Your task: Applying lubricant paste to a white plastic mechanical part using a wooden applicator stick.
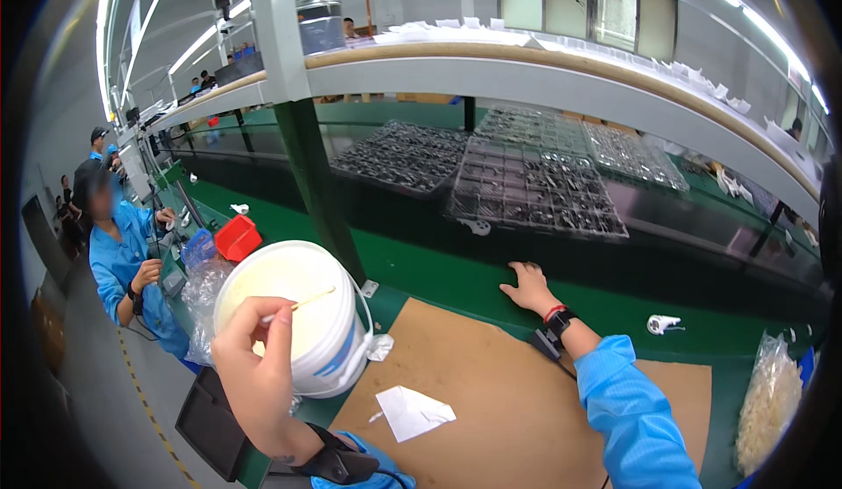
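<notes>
**Stick over the white bucket, other hand flat at the table edge**

The green table carries a brown cardboard sheet in front of the person, and beyond it lie clear compartment trays filled with small dark metal parts. At the left stands a white plastic bucket, tilted toward the camera and full of a pale cream-coloured paste. The left hand is raised just in front of the bucket, fingers pinched together on a thin wooden stick whose far end reaches over the paste. The right hand is well apart from the bucket, lying open and palm-down on the table's far side, holding nothing. A clear bag of pale small pieces sits at the right. A white paper scrap lies on the cardboard between the two forearms.
</notes>
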### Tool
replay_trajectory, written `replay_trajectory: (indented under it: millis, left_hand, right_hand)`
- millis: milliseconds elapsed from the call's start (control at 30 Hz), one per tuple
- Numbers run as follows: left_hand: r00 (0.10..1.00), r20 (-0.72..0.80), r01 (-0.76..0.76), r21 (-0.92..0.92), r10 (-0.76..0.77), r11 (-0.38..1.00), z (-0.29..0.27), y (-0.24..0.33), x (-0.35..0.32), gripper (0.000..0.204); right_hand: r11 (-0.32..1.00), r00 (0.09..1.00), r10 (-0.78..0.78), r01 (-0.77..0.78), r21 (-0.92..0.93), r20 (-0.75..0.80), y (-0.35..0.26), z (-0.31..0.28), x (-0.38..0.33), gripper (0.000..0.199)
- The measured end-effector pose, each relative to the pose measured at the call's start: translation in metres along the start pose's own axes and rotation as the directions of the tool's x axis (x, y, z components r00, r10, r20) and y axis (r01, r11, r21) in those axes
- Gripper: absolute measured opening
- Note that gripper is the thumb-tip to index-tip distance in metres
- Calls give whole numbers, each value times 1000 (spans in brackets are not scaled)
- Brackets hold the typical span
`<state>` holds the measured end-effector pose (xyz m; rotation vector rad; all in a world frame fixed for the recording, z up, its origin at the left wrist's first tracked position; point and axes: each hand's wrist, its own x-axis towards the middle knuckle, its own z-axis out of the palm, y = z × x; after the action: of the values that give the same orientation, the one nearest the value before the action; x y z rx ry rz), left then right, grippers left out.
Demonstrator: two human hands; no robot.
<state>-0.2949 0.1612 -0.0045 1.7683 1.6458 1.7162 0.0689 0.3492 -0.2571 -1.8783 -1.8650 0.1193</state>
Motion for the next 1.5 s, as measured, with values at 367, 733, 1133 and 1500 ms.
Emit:
replay_trajectory:
  millis: [367, 733, 1133, 1500]
  left_hand:
    - [997, -72, 1, -88, -7, 996, 0, -6, 2, 6]
    - [999, 18, 50, -119, -48, 992, 4, 2, 5, 8]
    - [1000, 13, 7, -128, -5, 992, 6, 2, 3, 8]
    - [992, -27, -126, -208, 123, 970, 29, 21, -1, 5]
  right_hand:
    - [977, 973, 208, -211, 22, 100, -26, 38, 97, 74]
    - [992, 984, 73, -88, 91, 161, -46, 50, 121, 72]
    - [960, 950, -262, 238, 149, 169, -64, 42, 128, 36]
    - [381, 921, -129, -297, 876, 369, -94, -34, 24, 24]
